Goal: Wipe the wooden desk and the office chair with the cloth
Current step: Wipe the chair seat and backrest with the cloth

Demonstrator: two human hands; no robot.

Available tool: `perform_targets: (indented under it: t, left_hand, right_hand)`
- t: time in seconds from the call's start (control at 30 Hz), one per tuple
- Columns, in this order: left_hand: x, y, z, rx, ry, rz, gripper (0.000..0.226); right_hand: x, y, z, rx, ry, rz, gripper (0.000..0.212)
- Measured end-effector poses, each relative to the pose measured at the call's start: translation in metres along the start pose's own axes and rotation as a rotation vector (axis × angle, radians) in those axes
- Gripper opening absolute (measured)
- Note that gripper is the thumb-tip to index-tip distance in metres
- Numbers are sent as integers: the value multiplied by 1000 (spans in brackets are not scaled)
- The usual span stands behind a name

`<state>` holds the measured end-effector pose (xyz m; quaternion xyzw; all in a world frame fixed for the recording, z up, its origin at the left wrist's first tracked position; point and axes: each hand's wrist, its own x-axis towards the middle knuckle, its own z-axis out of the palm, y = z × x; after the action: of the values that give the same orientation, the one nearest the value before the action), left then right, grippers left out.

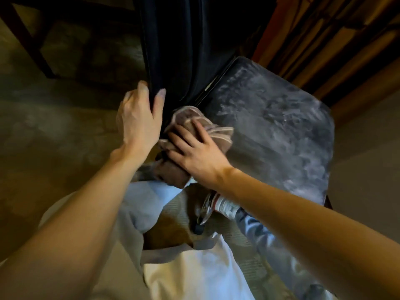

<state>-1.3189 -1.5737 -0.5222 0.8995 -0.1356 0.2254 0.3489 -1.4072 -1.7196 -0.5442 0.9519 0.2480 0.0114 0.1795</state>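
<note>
Nearest, the right hand (194, 154) presses flat, fingers spread, on the bunched cloth (218, 132) at the rear corner of the chair seat (281, 126). Beyond it, the left hand (138, 120) grips the chair backrest (184, 50) edge. A hard stroke could probably drag the cloth's loose tail off the seat

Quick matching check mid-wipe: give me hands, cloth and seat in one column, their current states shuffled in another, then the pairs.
Things:
1. left hand
2. right hand
3. cloth
4. seat

States:
A. streaked with pale marks
B. pressing flat on the cloth
C. gripping the backrest edge
D. bunched at the seat's rear, by the backrest

Pairs: 1-C, 2-B, 3-D, 4-A
</note>
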Motion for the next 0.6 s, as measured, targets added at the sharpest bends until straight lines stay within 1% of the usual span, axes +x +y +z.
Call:
perform_targets:
  t: [0.03,0.07,0.1,0.13,0.2,0.27,0.33,0.37,0.43,0.5,0.53,0.6]
  left_hand:
    - [-2,0,0,1,7,-2,56]
    - [-3,-1,1,5,9,-5,54]
    - [-4,-2,1,22,11,-4,53]
    - [-6,-4,3,47,8,-5,52]
    - [-8,-5,6,67,-7,-44,55]
    - [-7,-5,14,9,-29,-128,60]
    - [-5,-2,23,-42,-32,-179,61]
    - [-4,-3,25,-47,-26,-187,61]
    - [-2,-4,26,-36,-16,-185,62]
    - [-4,-5,25,-21,-14,-180,62]
    - [-5,-4,23,-20,-10,-174,61]
    - [-12,-2,17,-68,-12,-160,56]
  right_hand:
    - [17,-4,0,-24,-131,18,51]
    - [26,-7,4,-45,-225,48,58]
    - [29,-9,10,-49,-278,72,63]
    - [24,-10,18,-40,-312,80,65]
    - [2,-10,30,14,-323,66,63]
    - [-33,-3,32,49,-287,78,63]
    - [-86,7,37,44,-236,82,63]
    - [-117,9,42,32,-236,78,62]
    - [-179,11,49,-7,-298,84,58]
    - [-226,9,50,-4,-391,105,60]
    - [-240,6,50,-4,-432,133,59]
    - [-254,0,46,-11,-447,198,58]
